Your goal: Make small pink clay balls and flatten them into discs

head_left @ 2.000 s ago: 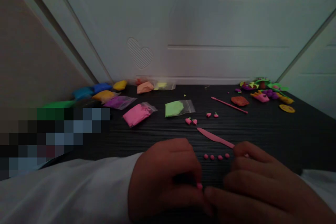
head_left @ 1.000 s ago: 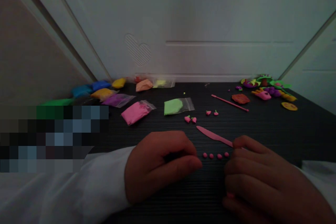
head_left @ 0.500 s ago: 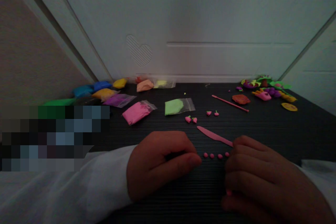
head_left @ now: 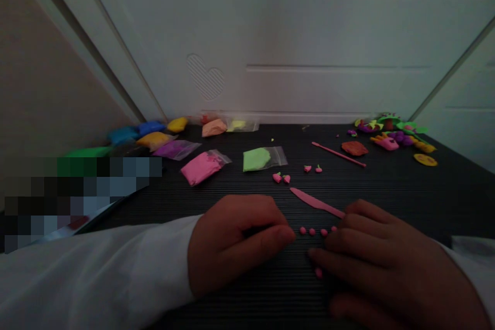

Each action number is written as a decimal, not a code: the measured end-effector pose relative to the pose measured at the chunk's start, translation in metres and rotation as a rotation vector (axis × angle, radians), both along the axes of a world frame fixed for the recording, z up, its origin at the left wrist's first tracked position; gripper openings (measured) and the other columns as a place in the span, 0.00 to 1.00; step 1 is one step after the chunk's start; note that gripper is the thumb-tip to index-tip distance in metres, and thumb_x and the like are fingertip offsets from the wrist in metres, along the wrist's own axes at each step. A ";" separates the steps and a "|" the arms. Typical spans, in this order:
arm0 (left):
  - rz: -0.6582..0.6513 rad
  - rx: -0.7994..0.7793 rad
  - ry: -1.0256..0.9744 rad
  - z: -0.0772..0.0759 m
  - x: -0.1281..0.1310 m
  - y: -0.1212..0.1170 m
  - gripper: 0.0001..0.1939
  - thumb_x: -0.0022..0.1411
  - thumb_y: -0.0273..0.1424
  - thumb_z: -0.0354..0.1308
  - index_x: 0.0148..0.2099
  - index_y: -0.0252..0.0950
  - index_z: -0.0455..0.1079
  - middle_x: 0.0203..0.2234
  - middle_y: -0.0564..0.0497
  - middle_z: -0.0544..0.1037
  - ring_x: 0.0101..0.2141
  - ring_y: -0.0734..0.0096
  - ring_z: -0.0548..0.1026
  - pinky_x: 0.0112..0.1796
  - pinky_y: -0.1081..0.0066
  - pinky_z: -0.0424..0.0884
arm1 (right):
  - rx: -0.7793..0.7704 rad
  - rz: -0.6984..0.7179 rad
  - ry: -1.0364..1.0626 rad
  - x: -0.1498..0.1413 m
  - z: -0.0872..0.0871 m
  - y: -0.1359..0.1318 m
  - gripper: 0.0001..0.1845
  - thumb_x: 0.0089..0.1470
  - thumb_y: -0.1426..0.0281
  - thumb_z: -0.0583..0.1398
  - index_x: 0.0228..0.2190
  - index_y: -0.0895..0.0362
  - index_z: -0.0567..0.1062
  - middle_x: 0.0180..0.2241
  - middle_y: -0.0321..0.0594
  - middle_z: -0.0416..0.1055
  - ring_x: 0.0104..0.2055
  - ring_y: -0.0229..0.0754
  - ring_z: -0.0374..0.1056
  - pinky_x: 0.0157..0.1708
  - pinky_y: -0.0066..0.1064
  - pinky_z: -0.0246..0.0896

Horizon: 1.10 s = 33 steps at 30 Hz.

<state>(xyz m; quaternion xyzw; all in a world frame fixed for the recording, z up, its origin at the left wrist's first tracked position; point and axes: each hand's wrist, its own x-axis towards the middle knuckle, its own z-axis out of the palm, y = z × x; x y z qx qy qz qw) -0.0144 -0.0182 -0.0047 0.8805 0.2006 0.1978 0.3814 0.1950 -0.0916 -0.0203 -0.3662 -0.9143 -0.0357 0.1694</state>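
Note:
My left hand (head_left: 235, 245) rests on the dark tabletop, its fingers curled and the thumb tip meeting the index finger; nothing shows in it. To its right, several small pink clay balls (head_left: 312, 232) lie in a row. My right hand (head_left: 394, 263) reaches over the row's right end, fingers stretched out and thumb apart below them. Just under its fingertips another pink ball (head_left: 318, 272) lies on the table, partly beside the hand's shadow. A pink clay knife (head_left: 315, 201) lies behind the row, its right end meeting the right hand's knuckles.
Small pink clay pieces with green tops (head_left: 277, 178) sit behind the knife. Farther back are a green clay bag (head_left: 257, 159), a pink clay bag (head_left: 201, 167), a thin pink stick tool (head_left: 338, 154) and a red clay piece (head_left: 355, 148). Finished-looking clay figures (head_left: 386, 142) stand back right.
The fingers of my right hand have straightened and moved left, and the pink ball that was between thumb and fingers now shows on the table. My left hand has stayed put.

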 end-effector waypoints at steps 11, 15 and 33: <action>-0.002 0.023 0.028 0.000 -0.001 0.001 0.13 0.60 0.31 0.44 0.29 0.31 0.66 0.21 0.54 0.65 0.24 0.79 0.64 0.26 0.78 0.57 | 0.063 0.044 -0.103 -0.001 0.003 -0.002 0.14 0.51 0.62 0.52 0.40 0.51 0.69 0.22 0.32 0.66 0.25 0.37 0.61 0.33 0.37 0.50; 0.004 0.014 0.029 0.001 0.000 0.000 0.13 0.60 0.31 0.44 0.29 0.31 0.66 0.21 0.55 0.65 0.24 0.79 0.64 0.26 0.79 0.57 | 0.045 0.007 -0.058 0.000 0.005 -0.005 0.15 0.54 0.64 0.48 0.33 0.55 0.72 0.20 0.35 0.66 0.25 0.37 0.60 0.30 0.37 0.48; 0.003 0.024 0.017 -0.001 0.000 0.001 0.14 0.60 0.31 0.45 0.28 0.30 0.66 0.20 0.55 0.65 0.24 0.80 0.63 0.26 0.79 0.57 | 0.103 0.076 -0.043 -0.003 0.000 -0.005 0.13 0.54 0.65 0.49 0.35 0.52 0.71 0.18 0.32 0.64 0.21 0.35 0.58 0.30 0.36 0.50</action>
